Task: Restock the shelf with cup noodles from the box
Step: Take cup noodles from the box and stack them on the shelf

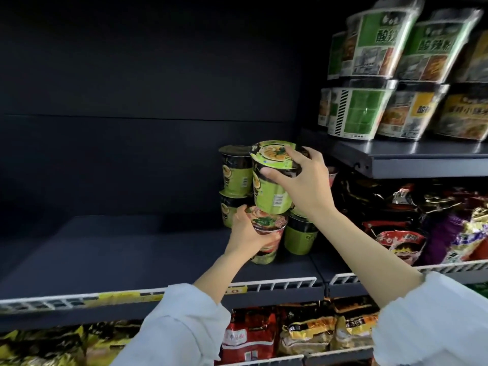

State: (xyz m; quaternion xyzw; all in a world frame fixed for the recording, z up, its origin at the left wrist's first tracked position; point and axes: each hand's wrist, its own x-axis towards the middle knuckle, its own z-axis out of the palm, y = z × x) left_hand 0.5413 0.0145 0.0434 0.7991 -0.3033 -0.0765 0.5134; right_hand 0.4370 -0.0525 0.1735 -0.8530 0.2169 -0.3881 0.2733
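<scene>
1. Green paper cup noodle with a pale green lid (269, 178) sits mid-frame, a bit right of centre, tilted, with its base at the lid of the cup below.
2. Right hand (301, 175) is clamped over its lid rim, thumb on the near side, fingers curled over the top.
3. Red-and-green lidded cup noodle (266, 233) is just under it, standing on the dark metal shelf (132, 254); left hand (245, 233) wraps around its side.
4. Behind, two more green cups are stacked (235, 180), and another green cup (299, 233) stands to the right.
5. Upper right of the frame: big green-labelled noodle bowls (369, 75) stacked on a higher shelf.
6. Right and bottom: bagged noodle packs (409, 233) behind white wire shelf rails (277, 285).
</scene>
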